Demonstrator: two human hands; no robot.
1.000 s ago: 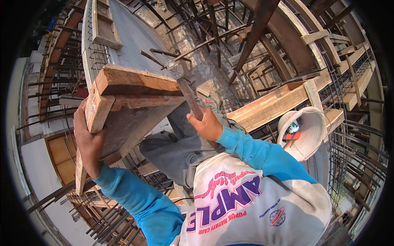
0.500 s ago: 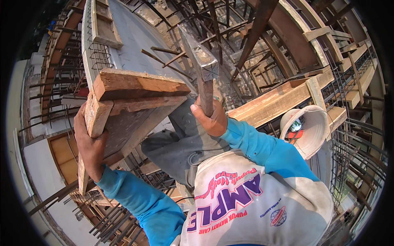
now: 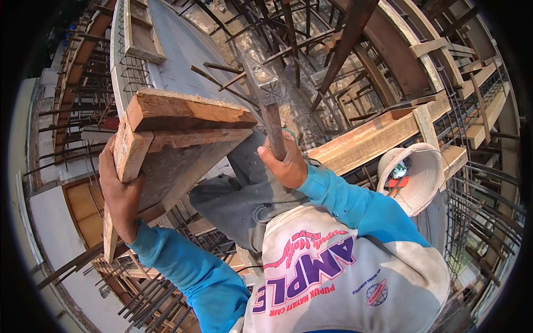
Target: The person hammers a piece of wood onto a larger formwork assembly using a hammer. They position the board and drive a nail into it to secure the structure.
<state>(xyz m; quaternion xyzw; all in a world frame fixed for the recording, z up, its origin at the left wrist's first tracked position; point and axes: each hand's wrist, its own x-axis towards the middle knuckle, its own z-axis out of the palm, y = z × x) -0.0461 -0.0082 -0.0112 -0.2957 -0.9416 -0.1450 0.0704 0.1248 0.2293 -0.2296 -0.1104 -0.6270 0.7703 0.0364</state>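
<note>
My left hand (image 3: 118, 188) is wrapped around the edge of a wooden formwork panel (image 3: 180, 173), at the near end of its batten frame. A thick reddish-brown batten (image 3: 189, 114) runs along the panel's upper side. In front of my lap, my right hand (image 3: 288, 166) is closed around the brown handle of a hammer (image 3: 268, 92). The hammer stands upright with its square-faced metal head above my fist, to the right of the panel and apart from it. Grey trousers (image 3: 239, 208) show behind the panel.
A whitish bucket (image 3: 419, 186) with a red item inside is to my right, by a long timber beam (image 3: 372, 139). Bundles of rebar (image 3: 477, 194) and dark props surround me. A grey concrete slab (image 3: 177, 47) curves away at the far left, with a drop among the timbers beyond.
The hammer has tipped slightly, its head moving left and a little lower, while my right hand's fingers have shifted on the handle. The panel and left hand have barely moved.
</note>
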